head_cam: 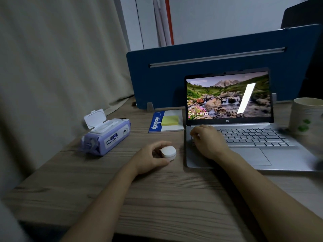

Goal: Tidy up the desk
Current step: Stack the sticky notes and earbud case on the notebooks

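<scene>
My left hand point(153, 157) is closed around a small round white case point(168, 152) that rests on the wooden desk point(157, 198), just left of the laptop. The silver laptop point(244, 137) stands open with a landscape lock screen lit. My right hand point(208, 141) lies palm down on the left end of its keyboard, fingers slightly spread, holding nothing. A purple wet-wipes pack point(106, 135) lies at the left with its white flip lid up. A blue notebook point(166, 121) carries a yellow sticky-note pad point(169, 120).
A blue desk divider point(218, 55) runs behind the laptop and notebook. A paper cup point(305, 116) with green marks stands at the right edge. A beige curtain point(61, 58) hangs along the left side. The desk's front edge is near my forearms.
</scene>
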`<act>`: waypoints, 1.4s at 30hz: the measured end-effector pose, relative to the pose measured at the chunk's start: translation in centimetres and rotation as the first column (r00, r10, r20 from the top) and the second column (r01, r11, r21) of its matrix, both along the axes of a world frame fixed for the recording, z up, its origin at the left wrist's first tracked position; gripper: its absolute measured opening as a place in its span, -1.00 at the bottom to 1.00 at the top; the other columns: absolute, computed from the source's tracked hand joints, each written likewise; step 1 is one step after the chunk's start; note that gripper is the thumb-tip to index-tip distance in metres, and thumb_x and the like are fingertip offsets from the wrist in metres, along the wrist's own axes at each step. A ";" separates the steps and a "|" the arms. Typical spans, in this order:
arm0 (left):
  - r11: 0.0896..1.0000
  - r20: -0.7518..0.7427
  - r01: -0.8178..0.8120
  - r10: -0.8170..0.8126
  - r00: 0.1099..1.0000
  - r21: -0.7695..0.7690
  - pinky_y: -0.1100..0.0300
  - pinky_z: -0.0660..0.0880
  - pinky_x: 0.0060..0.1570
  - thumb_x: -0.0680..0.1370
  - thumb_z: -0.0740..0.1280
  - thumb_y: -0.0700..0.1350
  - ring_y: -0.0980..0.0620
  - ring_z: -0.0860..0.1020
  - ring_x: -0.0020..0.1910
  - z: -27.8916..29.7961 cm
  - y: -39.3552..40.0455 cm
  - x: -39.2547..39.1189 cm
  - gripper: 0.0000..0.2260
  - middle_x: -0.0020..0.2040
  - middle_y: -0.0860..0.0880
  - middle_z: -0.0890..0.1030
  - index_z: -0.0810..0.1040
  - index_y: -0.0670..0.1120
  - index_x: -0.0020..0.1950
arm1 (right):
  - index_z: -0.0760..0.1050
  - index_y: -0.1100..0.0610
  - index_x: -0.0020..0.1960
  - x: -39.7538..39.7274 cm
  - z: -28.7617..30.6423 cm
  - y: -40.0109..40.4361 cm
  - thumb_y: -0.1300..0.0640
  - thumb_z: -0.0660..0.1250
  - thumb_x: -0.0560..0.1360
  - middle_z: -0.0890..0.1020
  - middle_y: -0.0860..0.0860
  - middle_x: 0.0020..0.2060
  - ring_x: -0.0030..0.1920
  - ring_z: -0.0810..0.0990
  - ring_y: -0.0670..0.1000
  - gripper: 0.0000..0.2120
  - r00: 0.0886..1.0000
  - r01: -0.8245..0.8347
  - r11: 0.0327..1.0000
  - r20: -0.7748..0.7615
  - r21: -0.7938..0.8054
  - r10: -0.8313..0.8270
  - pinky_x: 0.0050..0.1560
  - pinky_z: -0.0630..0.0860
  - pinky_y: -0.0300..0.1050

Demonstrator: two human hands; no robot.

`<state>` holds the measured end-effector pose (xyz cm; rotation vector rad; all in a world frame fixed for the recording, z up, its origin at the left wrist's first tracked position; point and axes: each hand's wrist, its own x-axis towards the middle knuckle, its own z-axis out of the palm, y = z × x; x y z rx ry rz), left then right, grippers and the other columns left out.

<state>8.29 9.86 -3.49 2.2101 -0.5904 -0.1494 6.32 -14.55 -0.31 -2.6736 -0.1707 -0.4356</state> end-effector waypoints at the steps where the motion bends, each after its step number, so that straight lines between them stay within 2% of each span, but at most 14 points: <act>1: 1.000 0.024 -0.019 0.019 1.000 0.008 0.24 0.47 0.07 0.34 0.52 0.08 0.35 0.50 0.10 -0.1 0.0 0.1 -0.45 0.18 0.25 0.56 0.46 0.33 0.29 | 0.57 0.05 0.16 0.0 0.0 0.0 0.13 0.20 0.58 0.60 0.04 0.15 0.18 0.50 0.14 -0.77 1.000 0.000 1.000 0.002 0.002 0.000 0.18 0.47 0.19; 6: 0.989 0.204 -0.145 0.138 0.969 0.018 0.34 0.45 -0.14 0.27 0.55 0.19 0.36 0.52 -0.04 -0.3 -0.5 0.7 -0.52 0.03 0.22 0.60 0.52 0.28 0.14 | 0.57 0.04 0.16 0.2 -0.1 0.1 0.13 0.21 0.58 0.60 0.04 0.15 0.19 0.50 0.14 -0.77 1.000 0.001 1.000 -0.002 0.004 -0.001 0.18 0.47 0.18; 10: 0.979 0.332 -0.201 0.179 0.926 0.034 0.40 0.38 -0.21 0.29 0.56 0.18 0.29 0.53 -0.10 -0.1 -1.3 1.9 -0.52 0.02 0.18 0.57 0.54 0.17 0.15 | 0.57 0.04 0.17 0.4 -0.3 -0.1 0.13 0.20 0.58 0.59 0.03 0.15 0.20 0.50 0.13 -0.76 1.000 0.009 1.000 0.002 -0.003 -0.009 0.18 0.46 0.18; 13: 0.969 0.376 -0.246 0.223 0.899 0.012 0.36 0.41 -0.17 0.30 0.56 0.17 0.22 0.53 -0.08 -0.2 -1.8 3.3 -0.49 0.04 0.15 0.55 0.55 0.07 0.19 | 0.57 0.04 0.17 0.7 -0.6 -0.4 0.12 0.19 0.58 0.60 0.03 0.15 0.19 0.50 0.13 -0.76 1.000 0.020 1.000 0.007 -0.011 -0.020 0.18 0.46 0.17; 17: 0.953 0.411 -0.298 0.291 0.864 -0.046 0.21 0.51 0.02 0.39 0.51 0.14 0.11 0.53 0.06 -0.1 -2.5 5.8 -0.46 0.17 0.05 0.56 0.52 0.02 0.32 | 0.56 0.02 0.18 1.3 -0.9 -0.9 0.11 0.18 0.59 0.60 0.01 0.16 0.19 0.50 0.10 -0.76 0.999 0.031 0.999 0.026 -0.030 -0.030 0.17 0.47 0.13; 19: 0.945 0.423 -0.323 0.315 0.850 -0.056 0.22 0.49 0.01 0.42 0.50 0.10 0.10 0.52 0.07 0.0 -3.0 7.3 -0.45 0.23 -0.01 0.56 0.49 -0.01 0.36 | 0.55 0.01 0.19 1.7 -1.1 -1.1 0.11 0.17 0.59 0.59 0.00 0.17 0.20 0.49 0.10 -0.75 0.999 0.036 0.999 0.035 -0.041 -0.034 0.18 0.46 0.11; 21: 0.936 0.436 -0.350 0.333 0.836 -0.043 0.22 0.46 0.02 0.44 0.49 0.09 0.10 0.51 0.08 0.0 -3.7 8.8 -0.44 0.26 -0.03 0.55 0.47 -0.03 0.38 | 0.54 0.00 0.20 2.1 -1.5 -1.2 0.10 0.16 0.60 0.59 -0.01 0.18 0.20 0.49 0.09 -0.75 0.998 0.042 0.998 0.043 -0.054 -0.040 0.18 0.45 0.10; 25: 0.925 0.448 -0.380 0.344 0.825 -0.011 0.09 0.51 0.08 0.45 0.47 0.10 0.04 0.53 0.09 -0.1 -4.8 11.3 -0.44 0.26 -0.05 0.55 0.45 -0.04 0.40 | 0.54 -0.01 0.21 2.9 -1.9 -1.2 0.10 0.16 0.59 0.58 -0.01 0.18 0.20 0.48 0.10 -0.74 0.997 0.058 0.994 0.056 -0.093 -0.052 0.17 0.43 0.09; 29: 0.926 0.427 -0.373 0.314 0.848 0.059 -0.03 0.49 0.21 0.47 0.44 0.12 -0.02 0.51 0.21 -0.4 -5.3 12.7 -0.43 0.30 -0.05 0.54 0.44 -0.05 0.42 | 0.53 0.00 0.18 3.5 -2.1 -0.6 0.09 0.15 0.58 0.58 0.00 0.15 0.19 0.47 0.12 -0.75 0.996 0.071 0.989 0.058 -0.129 -0.064 0.12 0.39 0.08; 34: 0.927 0.439 -0.369 0.304 0.846 0.069 -0.06 0.48 0.19 0.50 0.41 0.13 -0.03 0.46 0.24 -0.5 -5.1 12.4 -0.43 0.33 -0.03 0.46 0.40 -0.05 0.44 | 0.54 0.01 0.18 3.4 -2.2 -0.5 0.09 0.15 0.58 0.58 0.01 0.15 0.20 0.46 0.12 -0.75 0.997 0.067 0.988 0.058 -0.141 -0.059 0.14 0.40 0.12; 38: 0.921 0.522 -0.374 0.268 0.810 0.108 0.05 0.43 0.16 0.50 0.38 0.16 -0.03 0.38 0.27 0.0 -5.4 11.2 -0.46 0.31 -0.01 0.41 0.40 -0.01 0.43 | 0.53 -0.01 0.21 3.1 -1.8 -1.1 0.06 0.15 0.59 0.58 -0.01 0.17 0.22 0.46 0.11 -0.74 0.995 0.078 0.990 0.067 -0.120 -0.071 0.15 0.40 0.12; 42: 0.932 0.569 -0.356 0.255 0.782 0.072 0.12 0.40 0.13 0.52 0.37 0.11 -0.01 0.39 0.24 0.4 -5.8 9.0 -0.54 0.26 -0.02 0.43 0.44 -0.01 0.38 | 0.54 0.00 0.21 2.2 -1.4 -2.2 0.07 0.18 0.59 0.59 0.00 0.16 0.21 0.48 0.12 -0.75 0.990 0.122 0.990 0.080 -0.077 -0.116 0.14 0.39 0.13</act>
